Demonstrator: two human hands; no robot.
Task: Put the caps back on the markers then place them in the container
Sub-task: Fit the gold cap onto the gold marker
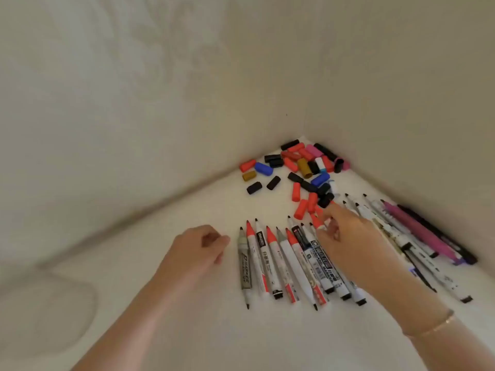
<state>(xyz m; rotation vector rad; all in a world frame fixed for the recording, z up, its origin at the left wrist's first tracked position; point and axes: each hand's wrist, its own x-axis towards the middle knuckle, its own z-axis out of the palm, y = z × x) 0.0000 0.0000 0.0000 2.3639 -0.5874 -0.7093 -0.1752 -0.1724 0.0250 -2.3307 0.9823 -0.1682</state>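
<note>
Lots of markers [284, 263] lie side by side on the white table [241, 338], all w/ no caps on, tips pointing to the far corner where the two walls [134, 89] meet. Some have red tips, some black. More markers lie to the right of that row, next to the right wall, incl. a pink marker [417, 228] and a dark one just beside it.

The pile of caps [300, 167] sits past the marker tips, right in the corner. Red, black, blue, pink, gold & white ones, all mixed up. A few red caps [301, 208] lie closer, between the pile and the row of markers.

The right hand [345, 231] reaches over the markers to the near edge of the pile. Its fingers are bent, w/ the fingertips [328, 210] at a red cap and a black cap [325, 199]. Can't tell if it has hold of one; it's blurry there. A thin gold bracelet [436, 326] is on that wrist.

The left hand [202, 243] is just left of the row of markers, near the grey marker [245, 266]. Its fingers are curled in loosely & it holds nothing.
</note>
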